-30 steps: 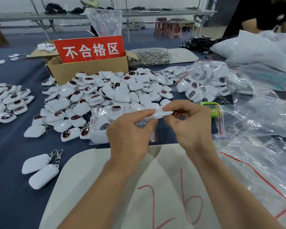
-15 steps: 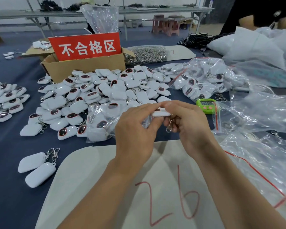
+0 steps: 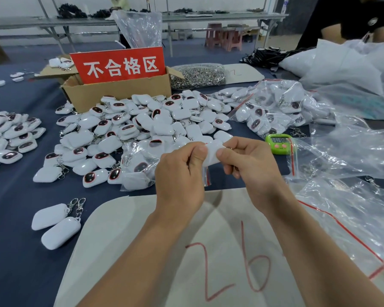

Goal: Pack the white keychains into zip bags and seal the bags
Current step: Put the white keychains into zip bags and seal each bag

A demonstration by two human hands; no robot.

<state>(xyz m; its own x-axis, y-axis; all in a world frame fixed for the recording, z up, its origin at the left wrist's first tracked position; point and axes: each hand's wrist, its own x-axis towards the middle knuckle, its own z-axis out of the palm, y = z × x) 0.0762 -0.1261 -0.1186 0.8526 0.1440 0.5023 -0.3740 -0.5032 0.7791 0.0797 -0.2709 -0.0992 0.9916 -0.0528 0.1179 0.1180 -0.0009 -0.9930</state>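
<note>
One white keychain [image 3: 211, 152] held up between both hands, over the near part of the blue table [image 3: 20, 240], a small clear zip bag [image 3: 206, 177] around it, red strip hanging below. Left hand [image 3: 180, 173] pinches its left end, fingers curled; right hand [image 3: 252, 167] pinches the right end likewise. Loose keychain pile [image 3: 131, 129] just behind; green timer [image 3: 278, 144] to the right; cardboard box [image 3: 120, 94] further back

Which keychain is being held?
The keychain pinched between the left hand and right hand; every other one lies unheld in piles or bags.
</note>
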